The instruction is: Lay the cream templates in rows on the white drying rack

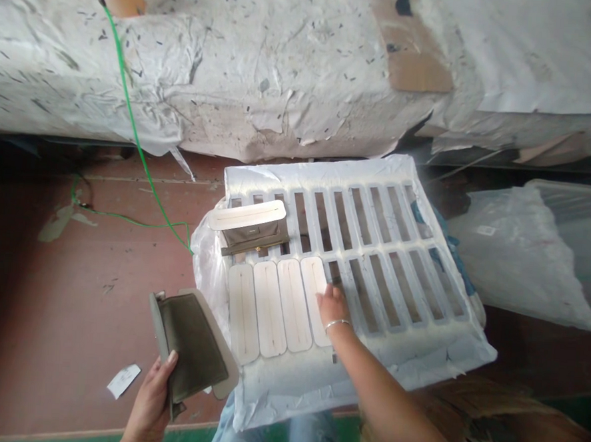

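Observation:
My left hand (158,389) grips an olive-brown fabric pouch (195,348) by its lower left edge, thumb on the front; a pale rounded panel sticks out along the pouch's right side. Over the slotted rack (388,253), my right hand (334,305) has its fingers bent together at the right edge of a cream oblong panel (315,275). Their undersides are hidden. Left of that panel lie more cream panels (268,313) side by side, each with a thin line down its middle. A similar pouch (252,235) with a cream panel on top rests across the rack's upper left.
A white-covered, glue-marked bench (265,66) runs along the back. A green cord (126,90) hangs from it to the red-brown floor (96,289). Clear plastic bags (514,254) lie at right. Cardboard (464,411) sits at lower right, and a paper scrap (124,379) at left.

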Available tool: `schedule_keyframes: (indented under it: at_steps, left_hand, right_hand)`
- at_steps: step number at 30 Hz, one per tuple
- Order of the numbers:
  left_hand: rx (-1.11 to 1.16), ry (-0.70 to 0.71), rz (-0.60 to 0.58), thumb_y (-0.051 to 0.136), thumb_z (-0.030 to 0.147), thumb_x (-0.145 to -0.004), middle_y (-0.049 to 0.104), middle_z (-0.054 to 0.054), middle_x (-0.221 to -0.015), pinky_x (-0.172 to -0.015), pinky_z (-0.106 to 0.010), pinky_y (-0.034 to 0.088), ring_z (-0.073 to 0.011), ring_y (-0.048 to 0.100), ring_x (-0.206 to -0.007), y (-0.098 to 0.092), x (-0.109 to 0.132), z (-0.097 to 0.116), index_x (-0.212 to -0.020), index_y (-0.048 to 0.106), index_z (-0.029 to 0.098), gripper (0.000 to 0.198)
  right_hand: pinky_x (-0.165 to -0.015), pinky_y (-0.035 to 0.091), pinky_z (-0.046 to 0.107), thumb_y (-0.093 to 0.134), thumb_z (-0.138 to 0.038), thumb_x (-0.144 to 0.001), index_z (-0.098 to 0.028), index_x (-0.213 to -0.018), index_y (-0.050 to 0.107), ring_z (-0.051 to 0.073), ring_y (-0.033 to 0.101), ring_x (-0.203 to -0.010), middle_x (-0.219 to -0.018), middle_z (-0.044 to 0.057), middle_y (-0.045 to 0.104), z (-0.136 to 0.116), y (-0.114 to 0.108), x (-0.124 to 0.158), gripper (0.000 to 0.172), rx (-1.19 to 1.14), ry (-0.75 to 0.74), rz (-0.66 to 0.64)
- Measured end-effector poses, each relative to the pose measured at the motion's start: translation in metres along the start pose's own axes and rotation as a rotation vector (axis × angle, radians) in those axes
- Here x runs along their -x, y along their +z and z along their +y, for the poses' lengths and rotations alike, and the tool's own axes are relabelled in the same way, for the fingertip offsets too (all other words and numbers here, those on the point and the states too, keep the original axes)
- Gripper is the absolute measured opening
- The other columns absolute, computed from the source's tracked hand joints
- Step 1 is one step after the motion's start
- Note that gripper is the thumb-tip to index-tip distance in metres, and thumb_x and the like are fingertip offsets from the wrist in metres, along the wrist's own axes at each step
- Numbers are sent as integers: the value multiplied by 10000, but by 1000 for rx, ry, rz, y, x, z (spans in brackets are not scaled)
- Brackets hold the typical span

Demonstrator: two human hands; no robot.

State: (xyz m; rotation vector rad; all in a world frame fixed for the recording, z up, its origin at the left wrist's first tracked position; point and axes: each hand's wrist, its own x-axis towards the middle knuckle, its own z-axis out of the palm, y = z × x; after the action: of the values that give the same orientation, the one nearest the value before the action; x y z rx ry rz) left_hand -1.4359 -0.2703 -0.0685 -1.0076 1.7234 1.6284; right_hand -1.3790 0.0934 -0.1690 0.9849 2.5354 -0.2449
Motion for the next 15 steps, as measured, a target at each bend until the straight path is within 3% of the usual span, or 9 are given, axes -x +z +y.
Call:
schedule_keyframes:
  at_steps: [5,9,12,15]
  left_hand:
    - [-6,-4,13,791,543,-449,520,51,-525,-292,-177,346,-96,435,-321,2,1,4,-933,517,176,666]
    - [-21,-5,17,788,559,-441,520,51,-548,-279,-210,367,-113,445,-334,6,2,4,-902,500,185,660]
    - [-50,0,20,766,574,-483,519,53,-567,-270,-236,378,-121,442,-332,10,2,3,-928,498,201,640]
    - [-83,-1,20,758,593,-480,500,54,-555,-260,-247,374,-118,416,-305,14,3,5,-944,494,199,663]
  right_hand:
    - [-746,471,356,394,-349,-909,-8,-1204,458,260,588,-905,-1059,212,550,2,-8,-10,456,89,-57,-149]
    - [-750,478,345,333,-299,-928,39,-1318,347,244,605,-901,-1045,241,587,4,-3,-17,516,75,-102,-211]
    - [-762,476,332,316,-314,-933,44,-1368,271,239,603,-910,-1036,227,599,7,0,-13,565,58,-97,-217]
    - [-777,472,320,348,-312,-922,-30,-1399,272,230,580,-949,-1122,189,561,13,4,4,559,10,-91,-159]
